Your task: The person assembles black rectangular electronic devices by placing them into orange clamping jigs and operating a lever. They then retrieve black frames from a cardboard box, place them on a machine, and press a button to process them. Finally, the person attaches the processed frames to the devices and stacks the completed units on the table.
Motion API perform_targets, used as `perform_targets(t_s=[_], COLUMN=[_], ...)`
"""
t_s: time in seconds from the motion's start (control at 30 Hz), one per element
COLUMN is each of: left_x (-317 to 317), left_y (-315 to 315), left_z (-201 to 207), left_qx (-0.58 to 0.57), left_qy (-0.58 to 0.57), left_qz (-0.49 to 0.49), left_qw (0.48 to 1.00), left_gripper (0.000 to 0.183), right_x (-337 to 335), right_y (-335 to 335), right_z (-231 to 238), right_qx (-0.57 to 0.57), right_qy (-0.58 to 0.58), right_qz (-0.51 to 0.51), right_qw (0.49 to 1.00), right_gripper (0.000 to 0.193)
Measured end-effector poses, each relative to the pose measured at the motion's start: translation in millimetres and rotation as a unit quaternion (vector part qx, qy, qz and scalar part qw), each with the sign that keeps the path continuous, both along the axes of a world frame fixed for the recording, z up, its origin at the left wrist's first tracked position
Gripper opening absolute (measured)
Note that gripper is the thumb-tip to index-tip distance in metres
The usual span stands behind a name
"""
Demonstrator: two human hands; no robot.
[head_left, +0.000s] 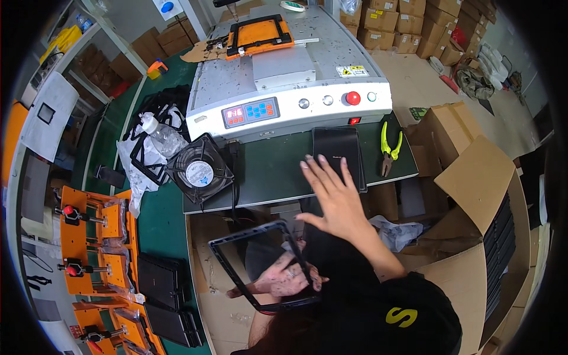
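A black rectangular frame (218,255) is tilted in front of my body, below the table's front edge. My left hand (287,277) is behind it, seen through its opening, with the fingertips curled round its right side. Dark specks show over that hand; I cannot tell whether they are on the skin or on a clear sheet in the frame. My right hand (336,204) is open, fingers spread, and holds nothing. It is over the near edge of a stack of flat black panels (334,142); whether it touches them I cannot tell.
A white machine (284,112) with buttons stands behind, an orange fixture (260,36) on top. Yellow-green pliers (389,151) lie right of the panels, a black fan (201,171) left. Orange clamp fixtures (89,236) line the left; an open carton (473,195) stands right.
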State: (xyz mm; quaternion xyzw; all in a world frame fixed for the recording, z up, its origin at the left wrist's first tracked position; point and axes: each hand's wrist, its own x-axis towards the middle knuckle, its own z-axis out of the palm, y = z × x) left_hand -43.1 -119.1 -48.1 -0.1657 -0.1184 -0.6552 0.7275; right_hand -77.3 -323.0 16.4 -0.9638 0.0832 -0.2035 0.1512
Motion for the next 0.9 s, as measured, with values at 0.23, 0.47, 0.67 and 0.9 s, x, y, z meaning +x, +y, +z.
perform_targets(t_s=[0.23,0.47,0.67,0.9], left_x=[18.0,30.9,17.4,6.6], left_y=[16.4,-12.5,-6.1,2.5], left_z=[28.3,26.4,28.0,21.9], left_qx=[0.246,0.267,0.303,0.301], left_qy=[-0.213,-0.248,-0.237,-0.208], left_qz=[0.219,0.309,0.306,0.323], left_qw=[0.92,0.878,0.871,0.873], left_gripper=[0.113,0.135,0.116,0.111], right_x=[-28.7,-37.4,-35.6,-28.2], right_y=[-9.6,4.6,50.6,62.8], right_z=[-12.5,29.1,41.4,30.2], right_qx=[-0.064,-0.033,-0.005,0.025], right_qy=[-0.032,-0.302,-0.252,-0.273], right_qz=[-0.043,-0.007,0.203,0.215], right_qw=[0.996,0.953,0.946,0.937], right_gripper=[0.048,0.022,0.021,0.021])
